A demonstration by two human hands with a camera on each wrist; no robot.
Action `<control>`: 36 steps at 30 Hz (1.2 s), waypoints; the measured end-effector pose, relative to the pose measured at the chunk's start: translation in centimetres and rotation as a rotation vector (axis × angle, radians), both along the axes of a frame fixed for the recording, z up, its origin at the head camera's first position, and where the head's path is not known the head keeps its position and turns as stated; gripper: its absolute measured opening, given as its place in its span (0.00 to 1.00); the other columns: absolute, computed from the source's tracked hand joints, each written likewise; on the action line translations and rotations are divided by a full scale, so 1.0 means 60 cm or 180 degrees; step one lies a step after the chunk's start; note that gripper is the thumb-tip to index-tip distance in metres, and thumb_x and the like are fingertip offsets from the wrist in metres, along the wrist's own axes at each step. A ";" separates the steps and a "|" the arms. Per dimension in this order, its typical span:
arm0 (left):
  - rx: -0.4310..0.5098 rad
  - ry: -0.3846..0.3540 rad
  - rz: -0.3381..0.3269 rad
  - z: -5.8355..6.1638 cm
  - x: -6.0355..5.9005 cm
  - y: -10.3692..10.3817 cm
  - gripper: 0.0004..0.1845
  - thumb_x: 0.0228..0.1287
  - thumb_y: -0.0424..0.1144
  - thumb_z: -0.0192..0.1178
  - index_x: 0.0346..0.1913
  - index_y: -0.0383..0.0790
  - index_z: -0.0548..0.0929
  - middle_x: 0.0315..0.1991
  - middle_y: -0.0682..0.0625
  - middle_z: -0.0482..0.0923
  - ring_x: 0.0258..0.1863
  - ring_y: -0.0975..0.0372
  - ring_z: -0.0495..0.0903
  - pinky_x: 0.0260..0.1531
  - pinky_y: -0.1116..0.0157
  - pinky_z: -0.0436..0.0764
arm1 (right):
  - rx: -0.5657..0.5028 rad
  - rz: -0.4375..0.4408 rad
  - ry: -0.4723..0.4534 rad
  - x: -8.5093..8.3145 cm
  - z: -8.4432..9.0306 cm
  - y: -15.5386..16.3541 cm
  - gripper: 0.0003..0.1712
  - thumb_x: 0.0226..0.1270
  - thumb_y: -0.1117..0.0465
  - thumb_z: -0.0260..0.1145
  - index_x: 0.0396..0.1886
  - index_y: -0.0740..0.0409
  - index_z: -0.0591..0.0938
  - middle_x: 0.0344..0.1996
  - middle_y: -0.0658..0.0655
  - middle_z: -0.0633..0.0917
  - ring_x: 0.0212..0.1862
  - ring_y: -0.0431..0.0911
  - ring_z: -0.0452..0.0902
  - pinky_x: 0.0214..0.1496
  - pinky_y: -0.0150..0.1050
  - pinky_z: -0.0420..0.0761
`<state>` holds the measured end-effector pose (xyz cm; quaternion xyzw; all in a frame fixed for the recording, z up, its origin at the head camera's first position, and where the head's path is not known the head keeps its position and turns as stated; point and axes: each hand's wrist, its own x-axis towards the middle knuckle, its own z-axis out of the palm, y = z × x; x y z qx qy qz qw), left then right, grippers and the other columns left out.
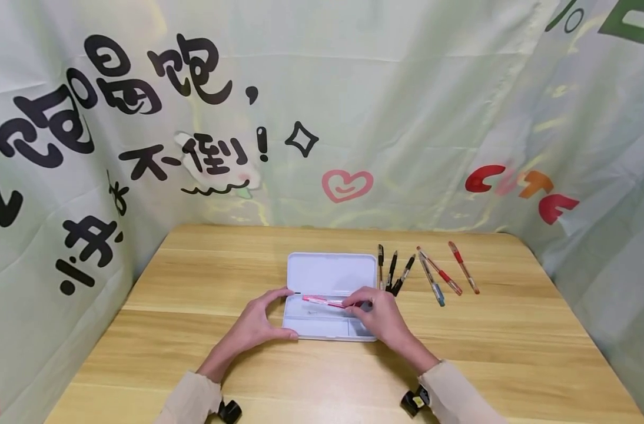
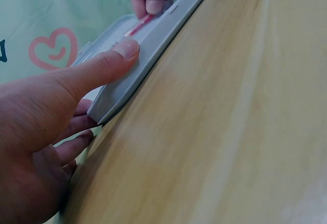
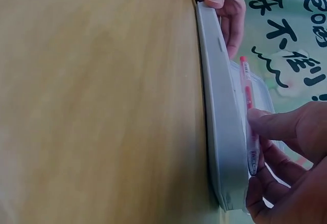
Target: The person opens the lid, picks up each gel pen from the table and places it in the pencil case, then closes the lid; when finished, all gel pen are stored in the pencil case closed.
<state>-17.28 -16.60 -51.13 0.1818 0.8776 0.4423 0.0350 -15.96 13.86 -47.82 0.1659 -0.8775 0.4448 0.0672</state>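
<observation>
A white pencil case (image 1: 329, 272) lies on the table with its lid raised at the back, and its inside is split into compartments. My left hand (image 1: 255, 321) grips the case's left end, thumb at the front rim and index finger by the hinge. In the left wrist view that thumb (image 2: 110, 63) lies over the rim. My right hand (image 1: 381, 315) pinches a red pen (image 3: 248, 93) with a clear barrel between thumb and fingers. The pen runs sideways over the back compartment, its red end pointing left; part of it is hidden by the fingers.
Right of the case lie several dark pens (image 1: 405, 274), partly behind my right hand. Farther right are a blue pen (image 1: 432, 280) and two red pens (image 1: 441, 274). A printed curtain (image 1: 407, 106) hangs around the wooden table (image 1: 221, 268).
</observation>
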 end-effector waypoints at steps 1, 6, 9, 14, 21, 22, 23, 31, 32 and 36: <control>-0.0002 -0.0002 -0.0001 0.000 0.000 0.000 0.51 0.34 0.57 0.87 0.67 0.50 0.78 0.71 0.46 0.73 0.72 0.48 0.68 0.71 0.44 0.65 | 0.0057 0.0021 -0.0006 0.000 0.000 -0.002 0.09 0.57 0.70 0.79 0.32 0.50 0.93 0.33 0.44 0.89 0.39 0.41 0.84 0.40 0.34 0.82; 0.0039 -0.0010 -0.0015 0.001 0.001 -0.001 0.51 0.34 0.57 0.87 0.67 0.51 0.78 0.71 0.47 0.73 0.72 0.49 0.67 0.71 0.43 0.65 | 0.0264 0.0122 -0.0009 -0.003 -0.001 -0.007 0.09 0.57 0.71 0.78 0.32 0.52 0.93 0.32 0.45 0.89 0.40 0.42 0.85 0.44 0.37 0.83; 0.0054 -0.0019 -0.0019 0.001 0.000 0.000 0.50 0.34 0.57 0.87 0.67 0.50 0.78 0.71 0.47 0.73 0.72 0.49 0.68 0.71 0.43 0.65 | 0.0302 0.0140 -0.0051 -0.003 -0.002 -0.007 0.09 0.58 0.70 0.78 0.32 0.52 0.93 0.32 0.45 0.89 0.40 0.42 0.84 0.45 0.38 0.83; 0.0039 -0.0033 -0.0015 0.001 -0.001 0.001 0.51 0.34 0.57 0.86 0.67 0.50 0.78 0.71 0.46 0.73 0.72 0.48 0.67 0.71 0.43 0.64 | 0.0286 0.0160 -0.0136 -0.004 -0.001 -0.006 0.09 0.59 0.70 0.77 0.36 0.54 0.93 0.35 0.47 0.90 0.43 0.45 0.85 0.48 0.40 0.85; 0.0040 -0.0035 -0.0035 -0.002 0.001 -0.002 0.51 0.35 0.58 0.86 0.68 0.51 0.78 0.71 0.46 0.73 0.73 0.49 0.67 0.72 0.44 0.64 | -0.0172 0.0099 -0.0177 -0.004 0.001 0.017 0.09 0.60 0.70 0.76 0.41 0.59 0.91 0.38 0.52 0.90 0.39 0.45 0.83 0.40 0.33 0.84; 0.0043 -0.0035 -0.0034 -0.002 0.001 -0.002 0.51 0.35 0.58 0.86 0.68 0.51 0.78 0.71 0.46 0.73 0.73 0.49 0.67 0.72 0.44 0.64 | -0.0222 0.0073 -0.0158 -0.004 0.002 0.022 0.09 0.60 0.71 0.76 0.41 0.59 0.91 0.38 0.53 0.90 0.38 0.45 0.82 0.39 0.33 0.84; 0.0048 -0.0033 -0.0038 -0.002 0.001 -0.002 0.51 0.35 0.58 0.86 0.68 0.51 0.77 0.71 0.46 0.73 0.73 0.49 0.67 0.72 0.44 0.64 | -0.0262 0.0046 -0.0120 -0.005 0.004 0.029 0.10 0.60 0.72 0.76 0.41 0.60 0.91 0.38 0.53 0.89 0.38 0.46 0.82 0.38 0.34 0.84; 0.0088 -0.0030 -0.0029 -0.003 0.000 0.000 0.50 0.35 0.58 0.86 0.67 0.52 0.78 0.71 0.47 0.72 0.73 0.49 0.67 0.72 0.44 0.64 | -0.0347 -0.0419 0.0003 -0.017 0.028 0.112 0.13 0.63 0.70 0.74 0.48 0.63 0.88 0.39 0.56 0.89 0.40 0.45 0.82 0.42 0.36 0.85; 0.0092 -0.0028 -0.0027 -0.003 0.000 0.000 0.50 0.35 0.58 0.86 0.67 0.52 0.78 0.71 0.47 0.73 0.73 0.49 0.67 0.72 0.44 0.64 | -0.0328 -0.0504 0.0009 -0.020 0.032 0.125 0.13 0.65 0.69 0.73 0.49 0.62 0.88 0.40 0.56 0.89 0.41 0.43 0.82 0.43 0.35 0.85; 0.0120 -0.0034 -0.0019 -0.003 0.001 0.000 0.50 0.35 0.58 0.86 0.67 0.52 0.78 0.71 0.47 0.73 0.72 0.49 0.67 0.71 0.43 0.65 | -0.0314 -0.0841 0.0000 -0.027 0.045 0.174 0.16 0.69 0.64 0.72 0.54 0.62 0.86 0.45 0.59 0.88 0.44 0.38 0.81 0.44 0.26 0.81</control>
